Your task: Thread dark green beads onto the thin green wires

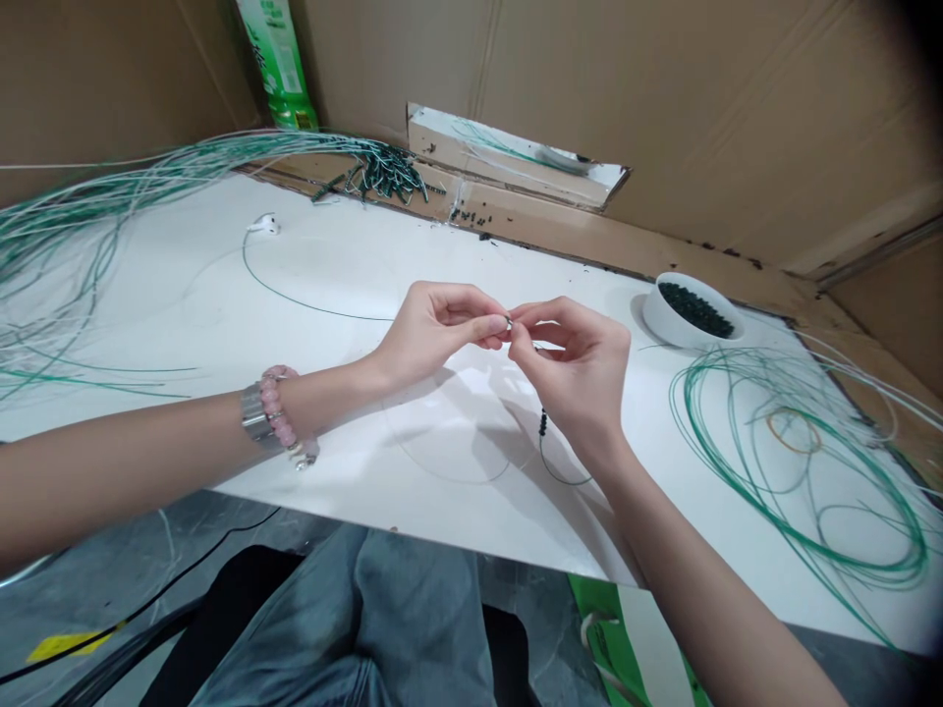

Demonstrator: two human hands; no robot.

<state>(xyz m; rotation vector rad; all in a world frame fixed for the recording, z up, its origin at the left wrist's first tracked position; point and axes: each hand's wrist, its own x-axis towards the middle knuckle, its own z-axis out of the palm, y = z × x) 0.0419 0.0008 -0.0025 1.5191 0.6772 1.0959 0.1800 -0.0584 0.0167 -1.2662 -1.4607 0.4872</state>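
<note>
My left hand [442,324] and my right hand [579,358] meet over the middle of the white table, fingertips pinched together. Both close on a thin green wire, with a tiny dark piece at the fingertips, too small to make out. Leftward from my left hand the wire [316,306] curves back to a white earbud-like piece [265,224]. Below my right hand hangs a short row of dark beads [543,423] on the strand, which loops on toward my right wrist. My fingers hide the part of the wire between them.
A white bowl of dark green beads [694,309] stands at the back right, near a coil of green wire [803,491]. Beaded wire ends [387,172] lie at the back, their long strands [110,216] spreading left. Cardboard walls [626,128] and a green bottle [280,69] border the table.
</note>
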